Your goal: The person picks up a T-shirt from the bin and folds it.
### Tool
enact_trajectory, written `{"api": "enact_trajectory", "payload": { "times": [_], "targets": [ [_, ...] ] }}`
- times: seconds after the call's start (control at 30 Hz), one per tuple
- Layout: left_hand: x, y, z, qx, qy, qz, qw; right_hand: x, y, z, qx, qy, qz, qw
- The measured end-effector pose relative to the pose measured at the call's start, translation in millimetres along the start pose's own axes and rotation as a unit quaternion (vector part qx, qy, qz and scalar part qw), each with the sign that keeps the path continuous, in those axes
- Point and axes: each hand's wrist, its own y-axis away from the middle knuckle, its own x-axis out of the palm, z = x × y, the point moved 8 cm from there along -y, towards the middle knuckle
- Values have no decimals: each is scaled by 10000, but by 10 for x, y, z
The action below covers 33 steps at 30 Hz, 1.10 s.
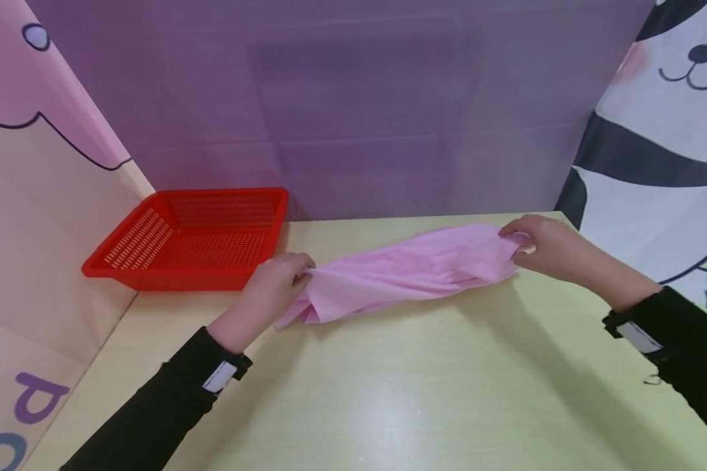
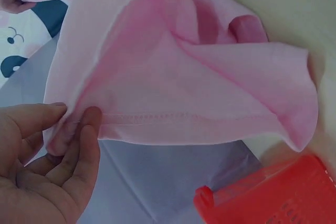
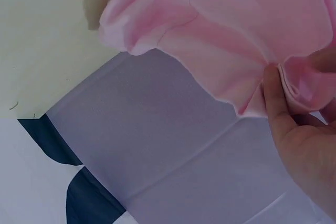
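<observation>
A pink garment [image 1: 412, 265] of soft fabric stretches between my two hands, low over the table and loosely creased. My left hand [image 1: 273, 281] pinches its left end between thumb and fingers. In the left wrist view that grip sits on a stitched hem [image 2: 173, 116], and the fabric falls open in folds beside it. At the other end, my right hand [image 1: 548, 248] pinches a gathered bunch of the fabric. The right wrist view shows the layers folded between thumb and fingers [image 3: 278, 95], while the rest of the garment [image 3: 210, 24] spreads away to the upper left.
A red plastic basket [image 1: 259, 278] with slotted walls stands at the table's back left, close behind my left hand. The pale table [image 1: 377, 392] ends at a purple backdrop [image 1: 359, 118]. Printed panels flank it, with a panda [image 1: 654, 209] on the right.
</observation>
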Motion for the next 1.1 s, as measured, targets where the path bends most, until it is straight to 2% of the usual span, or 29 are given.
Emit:
{"api": "enact_trajectory", "payload": {
  "times": [0.13, 0.27, 0.37, 0.43, 0.6, 0.7, 0.87, 0.97, 1.1],
  "targets": [
    [-45, -21, -7, -10, 1, 74, 10000, -57, -1, 62, -387, 307, -193, 9986],
    [-118, -25, -12, 60, -65, 46, 10000, -153, -34, 70, -511, 460, -548, 9961],
    [-192, -27, 16, -11, 107, -61, 9999, -251, -59, 48, -540, 369, -886, 9939],
    [-238, -31, 67, -167, 398, -119, 9990, -317, -75, 27, -484, 236, -1059, 9929],
    [-309, -57, 252, -719, 1259, -205, 9892, -457, -135, -7, -325, 102, -1220, 9919],
    [-336, -80, 345, -968, 1556, -330, 9825, -523, -174, -13, -304, 76, -1259, 9915],
    [-423, -111, 433, -1086, 1859, -725, 9738, -642, -231, -13, -106, 51, -1281, 9917],
    [-501, -119, 435, -1016, 1821, -1020, 9727, -714, -270, -46, 283, -37, -1134, 9931],
    [-646, -113, 370, -866, 1114, -1414, 9799, -806, -309, -104, 756, -199, -1002, 9919]
  ]
}}
